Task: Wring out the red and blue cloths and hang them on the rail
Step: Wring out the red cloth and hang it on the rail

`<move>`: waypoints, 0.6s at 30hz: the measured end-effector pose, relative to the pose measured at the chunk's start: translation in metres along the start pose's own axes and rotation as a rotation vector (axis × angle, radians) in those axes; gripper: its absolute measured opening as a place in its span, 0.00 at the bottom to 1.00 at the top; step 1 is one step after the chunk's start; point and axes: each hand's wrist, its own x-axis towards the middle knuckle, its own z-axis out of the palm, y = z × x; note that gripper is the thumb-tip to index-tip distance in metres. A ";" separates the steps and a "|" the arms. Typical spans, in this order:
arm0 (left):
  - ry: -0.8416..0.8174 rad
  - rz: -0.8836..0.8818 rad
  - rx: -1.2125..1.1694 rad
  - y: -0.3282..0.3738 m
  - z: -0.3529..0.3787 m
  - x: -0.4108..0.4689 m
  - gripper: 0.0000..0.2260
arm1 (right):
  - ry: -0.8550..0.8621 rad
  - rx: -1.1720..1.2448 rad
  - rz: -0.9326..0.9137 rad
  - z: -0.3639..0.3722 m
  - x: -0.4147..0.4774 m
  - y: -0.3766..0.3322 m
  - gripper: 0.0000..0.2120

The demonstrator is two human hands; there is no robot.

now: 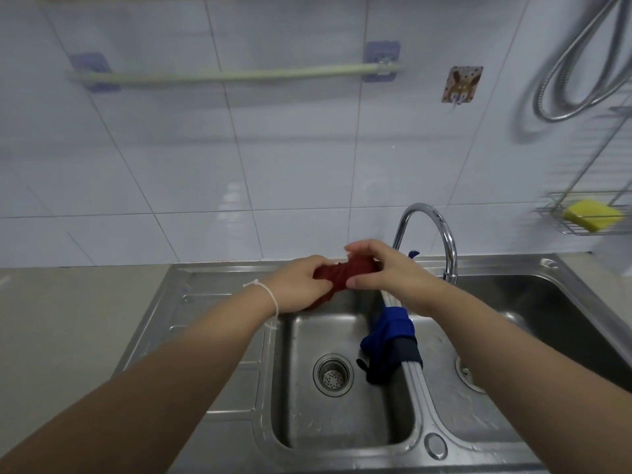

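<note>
A red cloth, twisted into a tight roll, is held over the back of the left sink basin. My left hand grips its left end and my right hand grips its right end. The blue cloth hangs draped over the divider between the two basins, part of it trailing down into the left basin. A pale rail runs across the tiled wall above, on two blue brackets, with nothing on it.
A chrome tap arches behind my right hand. A wire rack with a yellow sponge hangs at the right, a shower hose above it. The beige counter lies left of the sink; a drain strainer sits in the left basin.
</note>
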 end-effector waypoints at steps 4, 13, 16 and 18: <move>0.168 0.033 -0.274 -0.010 -0.005 -0.008 0.13 | 0.009 0.379 0.025 -0.016 -0.007 -0.018 0.17; -0.001 0.149 -0.570 0.036 -0.043 -0.025 0.17 | -0.025 0.046 -0.300 -0.016 -0.012 -0.094 0.09; 0.191 0.234 -0.405 0.059 -0.057 -0.026 0.07 | 0.046 -0.158 -0.408 -0.018 -0.016 -0.120 0.07; 0.259 0.272 -0.393 0.068 -0.066 -0.028 0.04 | 0.119 -0.254 -0.435 -0.023 -0.018 -0.131 0.09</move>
